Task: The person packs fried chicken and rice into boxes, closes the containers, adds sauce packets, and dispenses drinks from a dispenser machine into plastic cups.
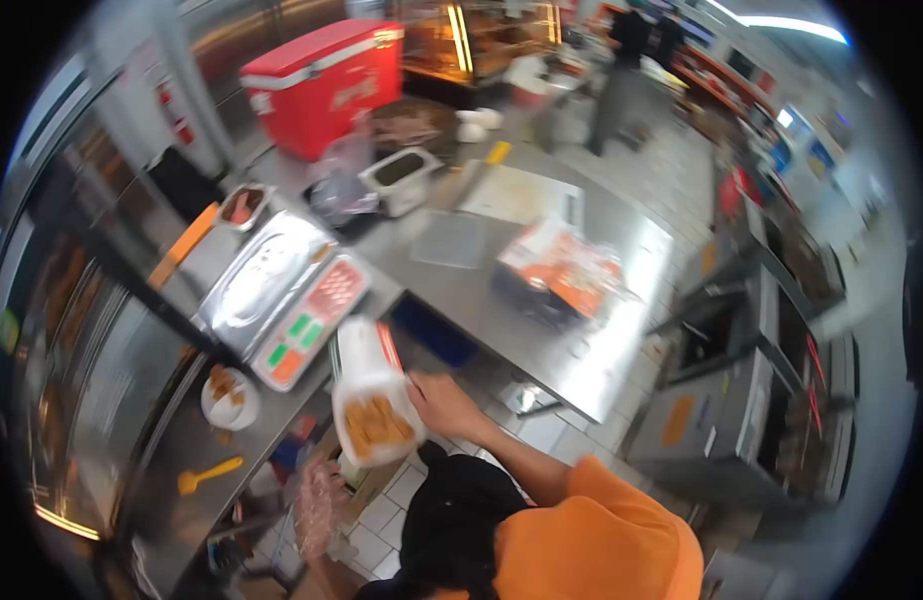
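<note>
My right hand [449,408] grips the side of a white paper food box [361,368] with orange stripes on its raised flap. Inside the box lie golden-brown fried pieces [376,422]. Lower and to the left, my left hand [321,500] wears a clear plastic glove. Its fingers look loosely apart and hold nothing visible, though motion blurs them. Just beyond the box is a weighing scale [261,275] with a shiny metal pan. A small white cup [229,402] with brown bits and a yellow plastic utensil [211,475] are on the counter left of my hands.
Across the steel table [621,350] are a plastic-wrapped orange package [561,270], a white cutting board [521,193], a metal tray [401,175] and a red cool box [326,85]. A glass display case [91,370] borders the left. Fryer-like machines [721,400] stand right. Another person [621,80] is farther back.
</note>
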Demonstrator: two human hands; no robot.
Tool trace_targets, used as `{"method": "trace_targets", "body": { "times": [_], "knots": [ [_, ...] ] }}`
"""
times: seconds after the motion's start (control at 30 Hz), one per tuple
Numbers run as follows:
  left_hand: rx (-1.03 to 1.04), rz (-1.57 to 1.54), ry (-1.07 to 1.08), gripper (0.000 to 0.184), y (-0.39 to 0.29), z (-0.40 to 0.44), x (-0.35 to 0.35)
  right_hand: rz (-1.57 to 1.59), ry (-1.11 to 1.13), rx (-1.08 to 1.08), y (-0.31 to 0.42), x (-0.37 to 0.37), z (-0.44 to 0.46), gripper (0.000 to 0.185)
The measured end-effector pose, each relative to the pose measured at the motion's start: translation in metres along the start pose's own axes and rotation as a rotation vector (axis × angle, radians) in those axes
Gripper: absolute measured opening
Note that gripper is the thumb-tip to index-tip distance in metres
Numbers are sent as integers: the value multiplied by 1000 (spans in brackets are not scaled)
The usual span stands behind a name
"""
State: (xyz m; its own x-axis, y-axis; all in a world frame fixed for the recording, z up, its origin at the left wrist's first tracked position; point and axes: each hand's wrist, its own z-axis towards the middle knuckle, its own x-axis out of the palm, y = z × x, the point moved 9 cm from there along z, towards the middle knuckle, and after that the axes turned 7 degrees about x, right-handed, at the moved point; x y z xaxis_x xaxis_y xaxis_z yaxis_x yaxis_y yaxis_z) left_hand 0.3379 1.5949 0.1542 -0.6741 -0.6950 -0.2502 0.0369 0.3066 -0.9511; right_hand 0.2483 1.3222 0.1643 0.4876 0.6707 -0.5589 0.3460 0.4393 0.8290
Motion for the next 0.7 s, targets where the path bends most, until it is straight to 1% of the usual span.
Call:
{"method": "trace_targets", "body": {
  "times": [0.03,0.1,0.13,0.17,0.23,0.3,0.33,0.37,0.43,0.47,0.5,0.53,0.57,0.6,0.63,0.67,0.7],
  "knots": [
    [-51,-248,99,66,13,12,33,-48,29,68,-17,-19,-42,25],
    [-112,-702,461,76,5,6,126,-170,104,271,-48,-64,-116,28],
    [-152,-667,640,80,-8,-5,174,-204,51,322,-58,-93,-145,26],
    [-231,-616,751,81,7,-11,219,-241,7,370,-71,-120,-172,25],
    [-153,-364,790,77,-21,-32,279,-253,-81,419,-100,-168,-213,25],
    [-219,-162,745,65,-55,-44,336,-230,-174,475,-126,-213,-240,26],
    [-109,112,769,56,-49,-39,365,-203,-230,484,-135,-237,-251,24],
    [-97,136,807,56,-41,-36,402,-176,-289,494,-147,-265,-262,22],
    [237,-79,760,52,-59,-27,468,-145,-335,575,-188,-307,-279,25],
    [272,-112,813,49,-92,-31,495,-120,-406,517,-204,-326,-285,28],
    [265,-97,844,49,-97,-29,524,-106,-481,449,-219,-351,-288,31],
    [289,23,733,45,-102,-17,541,-89,-501,471,-240,-376,-291,31],
    [313,134,617,41,-110,-5,559,182,-462,562,-269,-397,-295,35],
    [289,143,638,41,-128,-10,580,455,-404,654,-294,-408,-304,39],
    [228,125,626,41,-149,-13,591,467,-391,683,-318,-423,-311,39],
    [185,97,596,40,-165,-8,604,438,-438,733,-354,-447,-310,40],
    [186,85,577,40,-166,1,610,396,-486,765,-383,-470,-302,41]
  ]
}}
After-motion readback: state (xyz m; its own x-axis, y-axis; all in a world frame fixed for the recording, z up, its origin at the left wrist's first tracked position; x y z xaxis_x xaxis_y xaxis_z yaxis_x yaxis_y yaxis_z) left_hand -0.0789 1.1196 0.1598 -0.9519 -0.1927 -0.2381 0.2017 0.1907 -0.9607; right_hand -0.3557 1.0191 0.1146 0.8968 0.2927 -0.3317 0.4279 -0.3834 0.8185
